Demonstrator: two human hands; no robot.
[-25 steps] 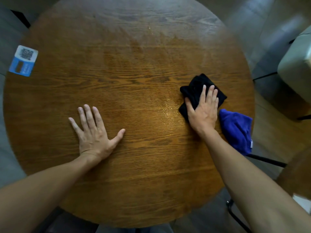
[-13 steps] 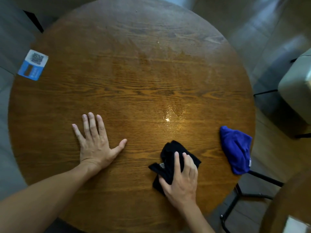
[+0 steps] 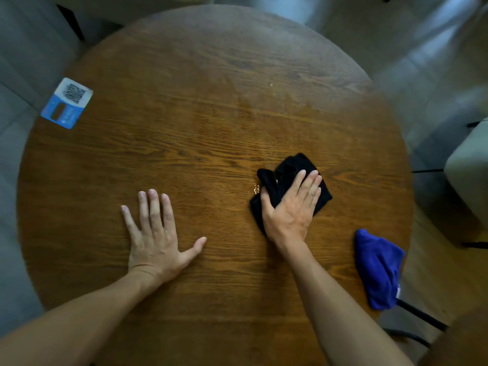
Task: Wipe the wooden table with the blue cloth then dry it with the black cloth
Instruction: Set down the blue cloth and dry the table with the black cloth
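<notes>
One black cloth [image 3: 290, 167], one blue cloth [image 3: 377, 268], one card [image 3: 67, 103], one table [image 3: 211, 128].

table [image 3: 184, 143]: grained wood, glossy wet patch | black cloth [image 3: 293, 167]: matt | blue cloth [image 3: 377, 268]: plush fabric

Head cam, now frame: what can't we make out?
Head view only:
- black cloth: its middle is hidden under the right hand.
- card: print too small and blurred to read.
- wooden table: near edge cut off by the bottom of the frame.
- blue cloth: pale tag at its lower end too small to read.
</notes>
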